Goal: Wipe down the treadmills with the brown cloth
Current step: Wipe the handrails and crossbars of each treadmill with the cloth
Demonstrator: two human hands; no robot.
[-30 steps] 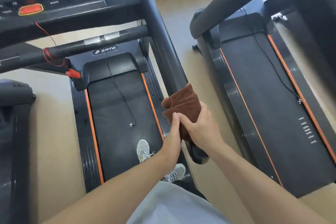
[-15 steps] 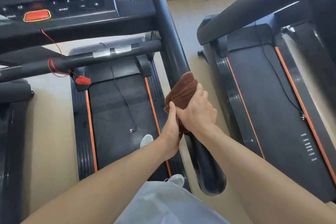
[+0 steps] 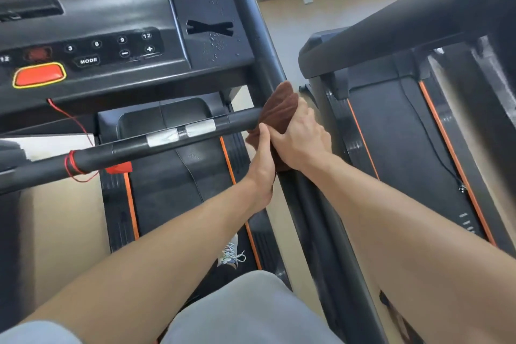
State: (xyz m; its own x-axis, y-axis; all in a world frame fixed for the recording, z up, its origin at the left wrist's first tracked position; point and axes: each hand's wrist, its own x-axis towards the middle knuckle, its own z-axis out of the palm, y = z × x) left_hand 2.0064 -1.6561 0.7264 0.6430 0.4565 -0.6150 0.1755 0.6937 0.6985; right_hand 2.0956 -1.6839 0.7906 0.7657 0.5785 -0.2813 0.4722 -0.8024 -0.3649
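Observation:
The brown cloth is wrapped round the right handrail of the black treadmill I stand on, close to where the cross bar joins it. My right hand grips the cloth and rail from the right side. My left hand holds the cloth's lower edge from the left, fingers pointing up along it. The console with its orange button and water drops sits just above. Part of the cloth is hidden under my right hand.
A second black treadmill with orange trim stands to the right, its handrail overhead. A red safety cord is tied on the cross bar. A black cable lies on my treadmill's belt. My shoe shows below.
Both hands and the cloth have slid up the right handrail toward the console, from its lower end to the cross bar junction. The view has moved closer to the console.

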